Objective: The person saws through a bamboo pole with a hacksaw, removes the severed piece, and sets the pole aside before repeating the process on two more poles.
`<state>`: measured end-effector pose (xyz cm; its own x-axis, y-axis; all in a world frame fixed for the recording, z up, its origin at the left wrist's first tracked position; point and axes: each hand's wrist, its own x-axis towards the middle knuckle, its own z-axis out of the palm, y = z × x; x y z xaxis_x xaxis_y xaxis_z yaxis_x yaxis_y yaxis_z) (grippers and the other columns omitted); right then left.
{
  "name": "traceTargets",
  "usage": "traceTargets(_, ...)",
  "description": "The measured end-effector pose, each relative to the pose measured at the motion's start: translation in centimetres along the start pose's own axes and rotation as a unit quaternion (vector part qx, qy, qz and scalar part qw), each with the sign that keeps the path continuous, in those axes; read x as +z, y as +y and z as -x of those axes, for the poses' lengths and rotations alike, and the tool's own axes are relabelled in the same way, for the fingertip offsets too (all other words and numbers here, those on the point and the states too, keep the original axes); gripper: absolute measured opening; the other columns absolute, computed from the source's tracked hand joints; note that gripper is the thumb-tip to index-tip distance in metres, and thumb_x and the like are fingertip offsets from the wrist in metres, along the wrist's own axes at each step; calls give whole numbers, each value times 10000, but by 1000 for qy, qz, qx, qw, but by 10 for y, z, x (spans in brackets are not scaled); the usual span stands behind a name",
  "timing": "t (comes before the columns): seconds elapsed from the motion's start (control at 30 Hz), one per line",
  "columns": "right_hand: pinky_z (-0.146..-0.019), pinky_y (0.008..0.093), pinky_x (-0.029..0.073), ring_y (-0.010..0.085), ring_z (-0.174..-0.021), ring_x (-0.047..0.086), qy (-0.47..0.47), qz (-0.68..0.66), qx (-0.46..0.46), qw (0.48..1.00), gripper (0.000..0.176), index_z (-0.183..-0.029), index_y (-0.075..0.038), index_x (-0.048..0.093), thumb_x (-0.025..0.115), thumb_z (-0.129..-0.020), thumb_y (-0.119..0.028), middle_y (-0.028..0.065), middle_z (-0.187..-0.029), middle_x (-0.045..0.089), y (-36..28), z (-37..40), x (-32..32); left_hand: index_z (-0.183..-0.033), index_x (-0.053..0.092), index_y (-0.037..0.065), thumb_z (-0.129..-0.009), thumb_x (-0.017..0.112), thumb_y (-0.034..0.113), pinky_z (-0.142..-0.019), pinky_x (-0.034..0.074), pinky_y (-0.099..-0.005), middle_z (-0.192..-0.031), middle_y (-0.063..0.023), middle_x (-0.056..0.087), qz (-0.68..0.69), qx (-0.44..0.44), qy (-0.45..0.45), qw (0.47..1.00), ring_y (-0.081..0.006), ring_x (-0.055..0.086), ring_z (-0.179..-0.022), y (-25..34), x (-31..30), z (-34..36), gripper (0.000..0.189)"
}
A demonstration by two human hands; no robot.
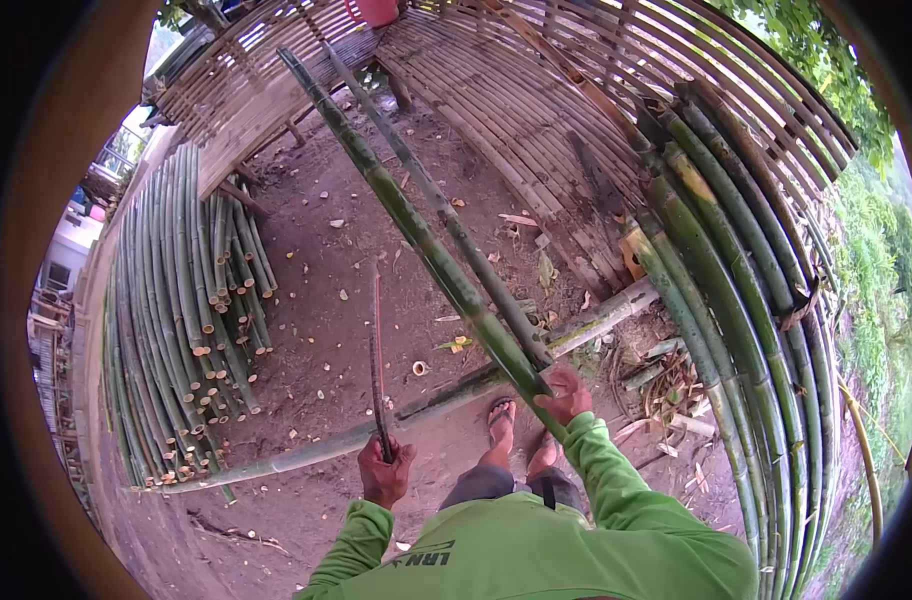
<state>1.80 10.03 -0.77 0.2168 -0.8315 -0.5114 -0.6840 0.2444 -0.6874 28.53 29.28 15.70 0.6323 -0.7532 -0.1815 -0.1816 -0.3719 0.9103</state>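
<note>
My right hand (568,393) is closed around the near end of a long green bamboo pole (416,230), which slants away to the upper left. A second, thinner greyish bamboo pole (456,230) lies close along its right side. Both cross over a bamboo log (446,400) lying on the ground in front of my feet. In my left hand (386,470), closed around its handle, is a long, thin machete-like blade (378,350). It points away from me and is seen nearly edge-on, apart from the poles.
At left lies a big stack of cut bamboo poles (181,300). Thick green bamboo poles (736,290) lean at right beside a slatted bamboo platform (496,120). Bamboo scraps (666,400) litter the dirt ground (306,230). A red basket (376,10) sits at the top.
</note>
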Motion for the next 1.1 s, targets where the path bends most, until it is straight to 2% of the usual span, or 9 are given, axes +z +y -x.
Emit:
traceTargets(0.03,-941,362,450,288,-1076,586,55,-16,-33,998,841,-1225,-59,534,822,-521,-416,169,-1157,607,2,1,-10,-779,443,69,-789,676,36,-552,366,-214,-675,37,429,16,32,6,999,-42,420,-617,-8,0,0,236)
traceTargets(0.13,-1052,409,354,342,-1251,433,-63,89,23,994,1102,-1365,-79,359,859,-477,-498,164,-1361,445,123,53,-31,-767,453,69,-817,669,86,-545,358,-213,-654,46,427,13,9,3,1000,-50,407,-599,14,5,-9,222)
traceTargets(0.23,-1033,432,370,375,-1229,442,-166,166,131,963,1237,-1373,-77,342,897,-351,-497,214,-1313,473,269,140,-46,-724,471,65,-830,664,164,-511,346,-246,-608,37,428,-51,-23,31,998,-63,403,-577,5,21,-27,241)
traceTargets(0.3,-1014,427,393,366,-1188,489,-132,173,128,968,1175,-1338,-76,395,895,-354,-480,192,-1254,535,326,184,-54,-708,475,52,-825,674,205,-504,342,-256,-592,30,427,-62,-54,32,996,-64,402,-575,-3,38,-46,277)
traceTargets(0.4,-980,412,429,340,-1119,550,-203,235,228,923,1086,-1279,-77,469,893,-355,-460,167,-1174,596,348,186,-65,-720,503,34,-814,671,246,-508,384,-320,-578,-43,497,-225,-6,17,974,-147,485,-533,-38,68,-61,287)
traceTargets(0.53,-892,376,492,293,-995,624,-147,165,200,954,899,-1184,-75,565,890,-394,-355,144,-1047,659,366,175,-49,-813,570,50,-771,629,153,-609,443,-501,-719,-210,610,-405,65,41,911,-414,603,-715,-75,83,-73,126)
traceTargets(0.63,-870,364,500,282,-919,644,-251,20,226,941,785,-1117,-76,617,881,-416,-310,139,-983,679,360,164,-55,-844,574,53,-743,572,87,-636,450,-518,-751,-198,628,-492,116,-12,863,-412,607,-726,-106,76,-90,106)
traceTargets(0.8,-838,323,507,239,-880,649,-255,130,227,931,746,-1069,-46,644,884,-411,-300,133,-968,685,338,165,-63,-1037,585,86,-747,520,77,-725,483,-523,-864,-212,653,-484,132,-30,865,-411,628,-830,-97,91,-117,297)
traceTargets(1.1,-822,340,507,275,-875,652,-223,119,201,946,691,-1021,-43,657,862,-468,-403,140,-927,683,280,197,-46,-910,539,58,-722,587,71,-686,457,-504,-821,-210,622,-430,130,-102,888,-415,600,-815,-63,132,-195,195)
